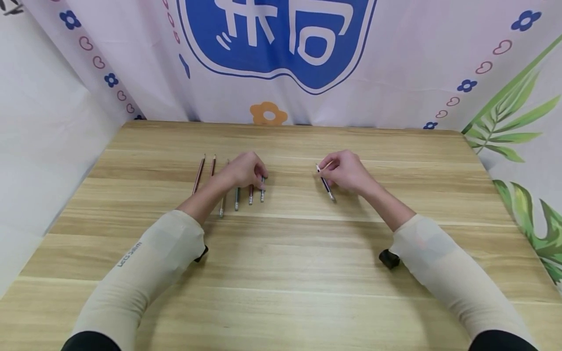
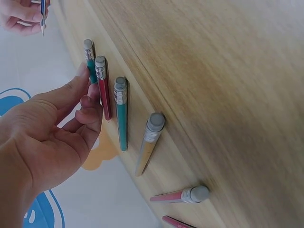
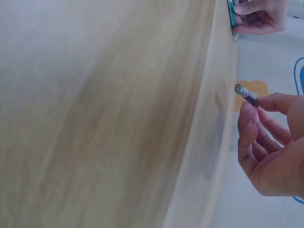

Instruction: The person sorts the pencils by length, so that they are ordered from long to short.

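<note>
On the table (image 1: 281, 273) several eraser-topped pencils lie side by side in a row. At the row's right end, my left hand (image 1: 247, 170) pinches a teal pencil (image 2: 89, 61) between thumb and fingers. Beside it are a red pencil (image 2: 103, 90), another teal pencil (image 2: 122, 114) and a yellowish pencil (image 2: 148, 149). Farther left lie reddish pencils (image 1: 199, 173), partly behind my left wrist. Well to the right, my right hand (image 1: 344, 169) grips a dark blue pencil (image 1: 326, 184) with thumb and fingertips, its silver eraser end (image 3: 243, 91) pointing toward me.
A printed cloth (image 1: 395, 63) with a blue emblem hangs right behind the table's far edge. White sheeting (image 1: 48, 131) borders the left side, and leaf-patterned cloth (image 1: 518, 185) the right. Small black devices (image 1: 389, 259) sit under the sleeves at both wrists.
</note>
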A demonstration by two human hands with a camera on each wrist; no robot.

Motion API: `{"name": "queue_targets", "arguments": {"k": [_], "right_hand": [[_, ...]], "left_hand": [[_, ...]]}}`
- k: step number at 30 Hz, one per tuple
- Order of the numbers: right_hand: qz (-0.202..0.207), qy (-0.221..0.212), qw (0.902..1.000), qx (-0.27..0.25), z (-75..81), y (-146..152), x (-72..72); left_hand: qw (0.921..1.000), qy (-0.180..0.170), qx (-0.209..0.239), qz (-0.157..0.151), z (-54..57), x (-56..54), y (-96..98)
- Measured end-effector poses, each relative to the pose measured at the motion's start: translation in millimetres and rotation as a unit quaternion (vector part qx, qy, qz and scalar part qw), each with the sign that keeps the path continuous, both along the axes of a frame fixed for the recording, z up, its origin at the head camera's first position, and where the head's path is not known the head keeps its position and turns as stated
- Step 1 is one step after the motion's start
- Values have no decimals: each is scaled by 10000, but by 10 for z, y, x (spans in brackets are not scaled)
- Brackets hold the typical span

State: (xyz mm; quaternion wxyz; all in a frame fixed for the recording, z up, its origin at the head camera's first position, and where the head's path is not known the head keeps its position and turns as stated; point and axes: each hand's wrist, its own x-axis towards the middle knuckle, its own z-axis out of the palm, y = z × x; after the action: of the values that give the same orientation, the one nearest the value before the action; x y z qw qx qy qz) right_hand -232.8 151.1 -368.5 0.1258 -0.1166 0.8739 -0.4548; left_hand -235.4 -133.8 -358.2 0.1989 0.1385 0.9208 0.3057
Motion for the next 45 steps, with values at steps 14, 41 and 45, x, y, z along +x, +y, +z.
{"name": "queue_targets", "arguments": {"k": [14,41,45], "right_hand": [[117,27,9998,-145,-1,-207,-12],[-89,-470,9976,-500,-52,-551,-69],[-143,-640,9958,-645,-69,-594,-73]], "left_hand": [[10000,-6,-47,39,-3,1,8],[10000,-64,-20,35,1,-11,9],[10000,-50,-39,35,-6,-13,6]]}}
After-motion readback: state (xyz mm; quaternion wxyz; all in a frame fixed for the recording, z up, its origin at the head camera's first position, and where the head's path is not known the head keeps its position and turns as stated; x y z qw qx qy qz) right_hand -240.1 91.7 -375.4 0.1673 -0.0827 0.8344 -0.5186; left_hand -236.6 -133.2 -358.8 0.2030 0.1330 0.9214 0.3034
